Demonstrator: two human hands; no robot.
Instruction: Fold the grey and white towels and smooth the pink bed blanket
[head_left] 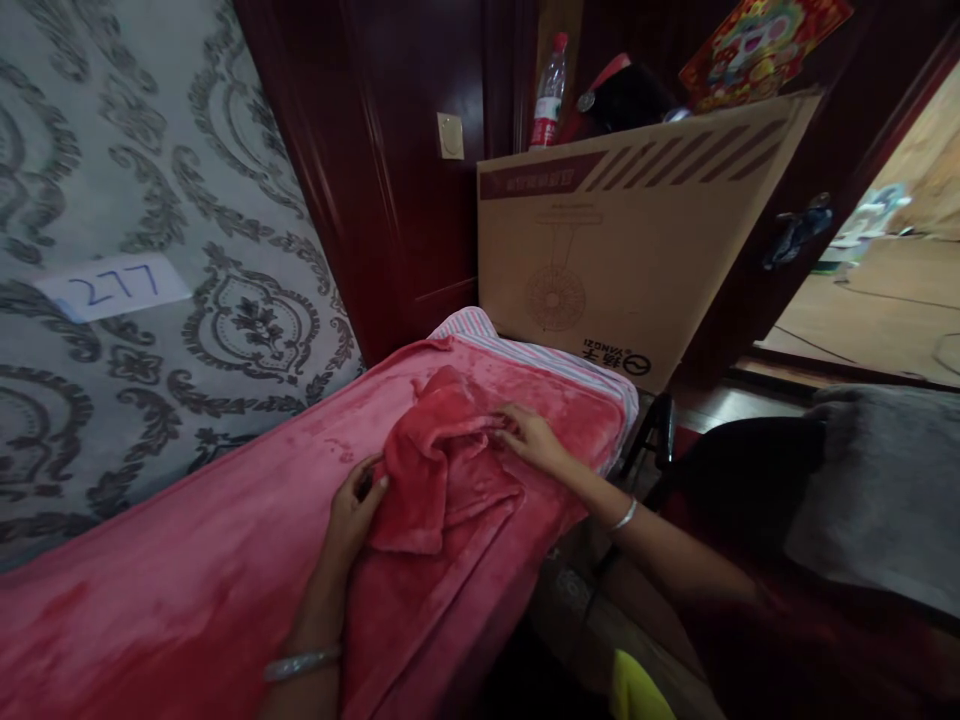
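Observation:
A bunched piece of red plush cloth point(420, 470) lies in loose folds on a pinkish-red plush blanket point(247, 510). Whether the two are one piece, I cannot tell. My left hand point(354, 510), with a silver bangle on its wrist, pinches the left edge of the folds between thumb and fingers. On the far right side of the bunch, the fingertips of my right hand point(529, 440) are closed on the cloth. A thin bracelet point(626, 515) circles that wrist.
Striped fabric point(555, 358) shows under the blanket's far end. Behind it leans a large cardboard box point(622, 230), with a red-capped bottle point(549, 95) beyond. Patterned wall point(247, 310) borders the left. Grey cloth point(885, 490) lies at right, near a doorway.

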